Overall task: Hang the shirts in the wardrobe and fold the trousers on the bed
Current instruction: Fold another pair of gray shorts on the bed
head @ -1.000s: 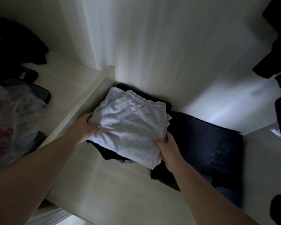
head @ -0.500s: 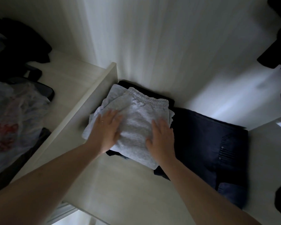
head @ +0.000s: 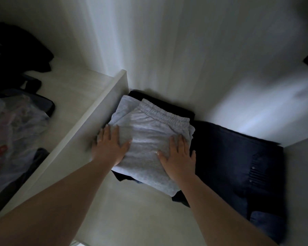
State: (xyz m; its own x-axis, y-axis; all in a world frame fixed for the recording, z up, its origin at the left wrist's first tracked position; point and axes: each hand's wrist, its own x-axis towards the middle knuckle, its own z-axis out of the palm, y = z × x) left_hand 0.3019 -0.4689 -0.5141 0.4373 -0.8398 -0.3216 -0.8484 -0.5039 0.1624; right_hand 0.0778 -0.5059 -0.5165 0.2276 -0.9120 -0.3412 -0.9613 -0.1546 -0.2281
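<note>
Head view. Folded grey trousers lie on top of a dark folded garment on the pale wardrobe shelf, their elastic waistband turned toward the back wall. Taking the grey trousers as the landmark: the white divider panel stands just beside their left edge; a second dark folded garment lies just beside their right edge; a plastic bag sits well to the left, beyond the divider.

The left hand lies flat, palm down and fingers spread, on the near-left corner of the trousers, grasping nothing. The right hand lies likewise flat and unclenched on the near-right part, its outer edge reaching over the trousers' right border.

The step in hand appears to be settling the folded trousers onto the stack. To do it well, press evenly with both palms and smooth outward from the centre toward the edges, so the layers stay square. Keep the near edge aligned with the garment beneath, which juts out slightly at the front. Lift the palms straight up to avoid dragging the top fold.
</note>
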